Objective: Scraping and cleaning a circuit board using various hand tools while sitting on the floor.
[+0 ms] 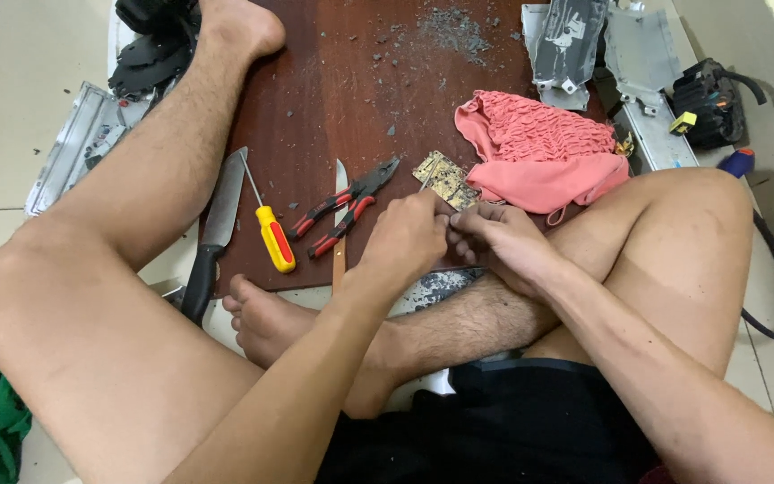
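The person sits on the floor with legs crossed over a dark red board (333, 99). Both hands meet above the near edge of this board. The left hand (405, 237) has its fingers curled tight around a thin metal tool whose tip touches a small yellowish circuit board (445, 179). The right hand (503, 242) is also clenched, and its fingertips pinch the near edge of the circuit board. The circuit board lies just beside a pink cloth (539, 152). To the left of the hands rest red-handled pliers (342, 211), a yellow screwdriver (270, 229) and a large knife (212, 237). Grey crumbs (450, 27) lie at the far end of the board.
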